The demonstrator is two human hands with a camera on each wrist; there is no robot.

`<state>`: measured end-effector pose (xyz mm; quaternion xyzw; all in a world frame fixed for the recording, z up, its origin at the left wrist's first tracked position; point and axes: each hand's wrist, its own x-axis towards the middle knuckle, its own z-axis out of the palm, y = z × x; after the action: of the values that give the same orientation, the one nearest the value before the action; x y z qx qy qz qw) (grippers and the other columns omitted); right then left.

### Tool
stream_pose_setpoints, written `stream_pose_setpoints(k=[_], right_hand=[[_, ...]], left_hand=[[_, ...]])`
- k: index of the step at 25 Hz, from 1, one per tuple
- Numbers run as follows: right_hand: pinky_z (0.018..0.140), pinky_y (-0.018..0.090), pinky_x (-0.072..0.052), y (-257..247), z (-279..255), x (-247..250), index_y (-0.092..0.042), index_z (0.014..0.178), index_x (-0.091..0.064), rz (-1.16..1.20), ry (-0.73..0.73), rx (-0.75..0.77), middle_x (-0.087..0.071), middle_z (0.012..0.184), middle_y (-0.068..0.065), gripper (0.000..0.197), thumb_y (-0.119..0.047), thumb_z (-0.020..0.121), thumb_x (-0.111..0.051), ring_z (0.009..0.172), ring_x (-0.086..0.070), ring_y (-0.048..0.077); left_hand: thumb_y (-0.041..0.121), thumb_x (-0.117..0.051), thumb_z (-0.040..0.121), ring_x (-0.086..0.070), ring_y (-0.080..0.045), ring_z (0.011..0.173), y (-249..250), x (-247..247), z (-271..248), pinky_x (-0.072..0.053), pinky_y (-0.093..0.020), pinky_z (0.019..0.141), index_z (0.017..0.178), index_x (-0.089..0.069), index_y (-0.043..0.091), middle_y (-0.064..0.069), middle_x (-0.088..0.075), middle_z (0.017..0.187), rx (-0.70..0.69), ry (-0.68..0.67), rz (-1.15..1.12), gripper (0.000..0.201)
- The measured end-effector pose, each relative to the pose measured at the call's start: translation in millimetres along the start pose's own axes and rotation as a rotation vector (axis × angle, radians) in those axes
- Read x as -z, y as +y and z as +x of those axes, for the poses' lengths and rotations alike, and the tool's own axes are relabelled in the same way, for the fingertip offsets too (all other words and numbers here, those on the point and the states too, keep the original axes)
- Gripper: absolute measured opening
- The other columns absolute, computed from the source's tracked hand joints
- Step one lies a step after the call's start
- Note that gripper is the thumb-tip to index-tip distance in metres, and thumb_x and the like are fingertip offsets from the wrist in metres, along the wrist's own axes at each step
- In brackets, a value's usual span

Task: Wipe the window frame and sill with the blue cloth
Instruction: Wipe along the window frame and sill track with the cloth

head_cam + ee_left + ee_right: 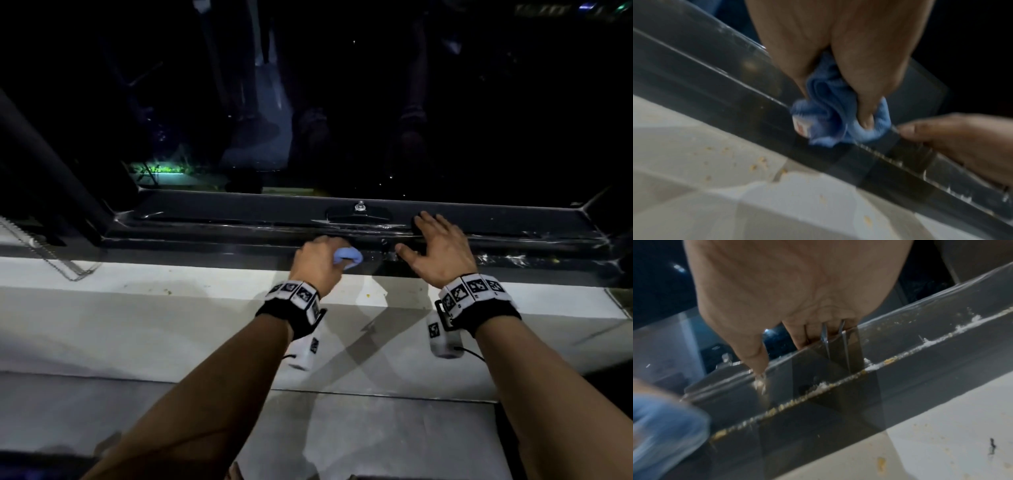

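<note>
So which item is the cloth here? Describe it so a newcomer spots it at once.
Find the dark window frame running across above the white sill. At its middle, the left hand grips a bunched cloth against the frame. It is the only light-blue thing there; the right hand beside it holds nothing.

Dim night scene; both wrist views blurred.

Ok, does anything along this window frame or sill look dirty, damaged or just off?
Yes. A line of whitish and yellowish crumbly debris sits along the dark window frame beside the right hand, ahead of the blue cloth gripped in the left hand. Yellowish specks also dot the white sill.
</note>
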<state>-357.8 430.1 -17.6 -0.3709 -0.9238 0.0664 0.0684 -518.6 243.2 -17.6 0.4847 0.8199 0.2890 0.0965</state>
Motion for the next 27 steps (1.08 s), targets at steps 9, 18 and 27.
stream_pose_setpoints(k=[9, 18, 27], right_hand=[[0.122, 0.043, -0.012, -6.3, -2.6, -1.8, -0.020, 0.151, -0.031, 0.001, 0.017, -0.037, -0.022, 0.161, -0.003, 0.076, -0.062, 0.090, -0.045, 0.149, -0.015, 0.021], [0.122, 0.042, -0.012, 1.7, -3.3, -2.8, -0.023, 0.153, -0.027, 0.027, 0.005, 0.007, -0.018, 0.162, -0.005, 0.078, -0.056, 0.087, -0.053, 0.150, -0.012, 0.019], [0.122, 0.042, -0.012, 14.8, -1.2, -6.5, -0.023, 0.153, -0.024, 0.073, -0.015, 0.061, -0.017, 0.162, -0.005, 0.084, -0.055, 0.080, -0.050, 0.150, -0.011, 0.019]], left_hand=[[0.022, -0.062, 0.084, -0.065, -0.033, 0.083, -116.5, 64.0, -26.8, -0.043, -0.028, 0.064, 0.085, -0.069, 0.035, -0.004, -0.065, 0.091, 0.367, 0.243, 0.234, 0.014], [0.028, -0.058, 0.076, -0.067, -0.015, 0.088, 3.8, -10.3, 17.3, -0.057, -0.033, 0.078, 0.094, -0.071, 0.038, 0.011, -0.072, 0.097, -0.100, -0.131, -0.020, 0.025], [0.021, -0.066, 0.084, -0.065, -0.026, 0.092, 23.3, -48.0, 15.9, -0.054, -0.038, 0.079, 0.102, -0.072, 0.034, -0.001, -0.068, 0.104, 0.019, 0.116, -0.014, 0.023]])
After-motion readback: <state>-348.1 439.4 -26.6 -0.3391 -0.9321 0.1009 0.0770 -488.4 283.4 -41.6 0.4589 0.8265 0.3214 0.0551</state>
